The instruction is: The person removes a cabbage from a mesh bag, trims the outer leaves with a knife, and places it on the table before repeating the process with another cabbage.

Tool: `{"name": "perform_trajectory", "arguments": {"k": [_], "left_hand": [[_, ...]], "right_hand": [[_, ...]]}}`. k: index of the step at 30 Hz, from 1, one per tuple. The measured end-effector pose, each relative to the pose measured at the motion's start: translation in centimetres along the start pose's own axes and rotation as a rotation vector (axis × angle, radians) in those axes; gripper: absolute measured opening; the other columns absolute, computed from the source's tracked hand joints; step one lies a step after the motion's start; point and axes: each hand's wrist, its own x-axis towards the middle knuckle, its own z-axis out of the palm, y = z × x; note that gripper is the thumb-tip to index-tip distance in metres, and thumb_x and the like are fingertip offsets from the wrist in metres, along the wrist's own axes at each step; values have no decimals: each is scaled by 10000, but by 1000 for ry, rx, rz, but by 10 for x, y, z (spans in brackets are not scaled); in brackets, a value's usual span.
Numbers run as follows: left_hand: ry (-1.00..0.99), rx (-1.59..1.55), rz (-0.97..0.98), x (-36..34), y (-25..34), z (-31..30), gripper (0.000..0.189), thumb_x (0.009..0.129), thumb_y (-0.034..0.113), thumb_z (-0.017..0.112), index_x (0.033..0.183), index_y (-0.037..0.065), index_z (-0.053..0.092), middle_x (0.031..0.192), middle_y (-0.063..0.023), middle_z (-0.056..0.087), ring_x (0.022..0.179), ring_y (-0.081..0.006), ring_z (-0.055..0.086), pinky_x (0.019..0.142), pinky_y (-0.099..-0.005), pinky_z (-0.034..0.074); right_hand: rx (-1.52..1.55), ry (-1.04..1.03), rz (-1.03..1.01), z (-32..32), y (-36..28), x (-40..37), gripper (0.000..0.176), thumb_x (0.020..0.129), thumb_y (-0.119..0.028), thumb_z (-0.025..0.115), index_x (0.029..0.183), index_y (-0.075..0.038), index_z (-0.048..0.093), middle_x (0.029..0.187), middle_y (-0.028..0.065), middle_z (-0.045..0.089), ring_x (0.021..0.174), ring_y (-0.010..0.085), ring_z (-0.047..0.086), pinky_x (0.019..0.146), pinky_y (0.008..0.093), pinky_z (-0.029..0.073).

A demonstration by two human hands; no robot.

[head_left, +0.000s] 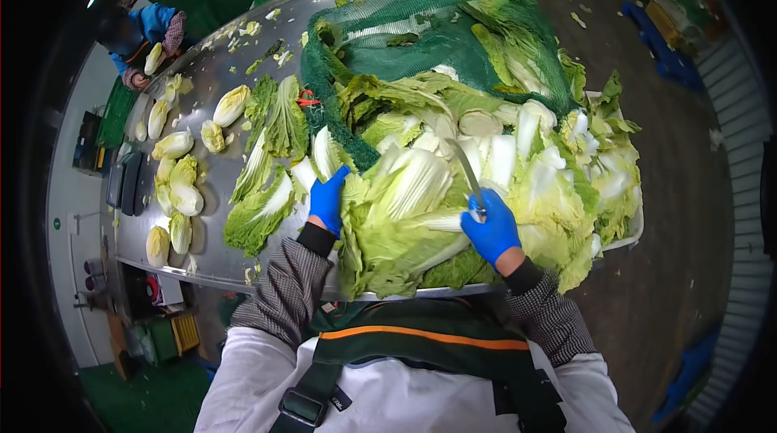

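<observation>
My right hand [492, 227], in a blue glove, grips a knife whose curved blade [467, 167] points up and away over the pile. Just left of the blade lies a large napa cabbage [417, 182] with a pale ribbed side. My left hand [328, 200], also gloved in blue, is closed at the pile's left edge, on a white-ribbed cabbage leaf [326, 151]; its fingertips are partly hidden. Loose outer leaves [263, 210] lie on the metal table [231, 227] left of that hand. Behind the pile a green mesh sack [405, 36] holds more cabbage.
Several small trimmed cabbages [186, 198] stand along the table's left side, with scraps farther back. Another person [154, 32] in a blue top handles a cabbage at the far left. A white tub's rim [639, 227] shows under leaves at right. Blue pallets [668, 53] lie on the floor.
</observation>
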Motion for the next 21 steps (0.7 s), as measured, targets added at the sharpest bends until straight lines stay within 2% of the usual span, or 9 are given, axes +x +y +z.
{"name": "perform_trajectory", "arguments": {"k": [2, 3, 4, 6, 10, 13, 15, 18, 21], "left_hand": [[-67, 393, 19, 22, -5, -31, 577, 782, 225, 733, 1247, -24, 500, 1124, -118, 601, 1006, -195, 594, 853, -312, 475], [165, 900, 294, 34, -23, -47, 879, 707, 217, 795, 1404, 14, 299, 1270, -189, 500, 1086, -268, 544, 907, -396, 448], [209, 1217, 228, 4, 27, -15, 1071, 649, 273, 835, 1459, 56, 168, 1367, -238, 393, 1187, -319, 477, 967, -412, 400], [89, 1138, 621, -2, 49, 7, 1061, 632, 348, 837, 1451, 77, 221, 1355, -265, 404, 1218, -353, 460, 980, -393, 397], [-295, 1174, 240, -9, 29, 81, 932, 681, 443, 784, 1386, 20, 345, 1294, -252, 487, 1200, -341, 494, 980, -375, 403], [-298, 1109, 119, 17, 7, 79, 903, 686, 436, 787, 1354, -15, 379, 1241, -217, 539, 1134, -296, 547, 961, -351, 419], [-464, 616, 35, 30, 3, 54, 760, 755, 371, 749, 1319, -25, 429, 1206, -138, 568, 1066, -205, 563, 933, -308, 431], [-431, 193, 67, 16, 15, 31, 641, 826, 285, 691, 1330, -7, 424, 1245, -86, 544, 1108, -171, 526, 964, -304, 406], [-562, 59, 237, -18, 70, 45, 838, 752, 357, 749, 1401, 32, 329, 1329, -92, 477, 1210, -198, 467, 1025, -335, 362]], "right_hand": [[-9, -10, 89, -1, 13, -12, 302, 754, -176, 639, 1005, -30, 560, 943, 137, 585, 835, 308, 613, 722, 373, 488], [0, -34, 129, -1, 16, -18, 303, 752, -163, 628, 1018, -34, 563, 951, 143, 586, 841, 313, 613, 730, 376, 488], [10, -57, 170, -1, 18, -21, 307, 749, -149, 618, 1030, -38, 565, 959, 149, 587, 846, 319, 613, 738, 378, 489], [-69, -103, 126, 7, 19, -24, 312, 757, -154, 596, 1052, -57, 566, 1015, 161, 587, 873, 356, 604, 754, 413, 489], [-155, -108, 77, 14, 4, -22, 307, 771, -167, 578, 1055, -51, 569, 1070, 173, 583, 913, 373, 595, 763, 437, 488], [-103, -101, 33, 1, -10, -24, 304, 771, -161, 576, 1056, -54, 574, 1059, 169, 583, 898, 369, 598, 760, 425, 492], [-40, 3, -58, -4, -2, -27, 277, 771, -156, 574, 1031, -60, 577, 1029, 159, 583, 870, 368, 598, 747, 423, 491], [-126, 18, 17, -20, 9, -18, 258, 768, -152, 575, 1011, -68, 576, 995, 151, 575, 845, 362, 595, 727, 422, 489], [-372, 8, 15, -31, 11, 6, 388, 765, -229, 635, 1105, -70, 538, 1016, 150, 578, 883, 340, 597, 734, 417, 491]]}}
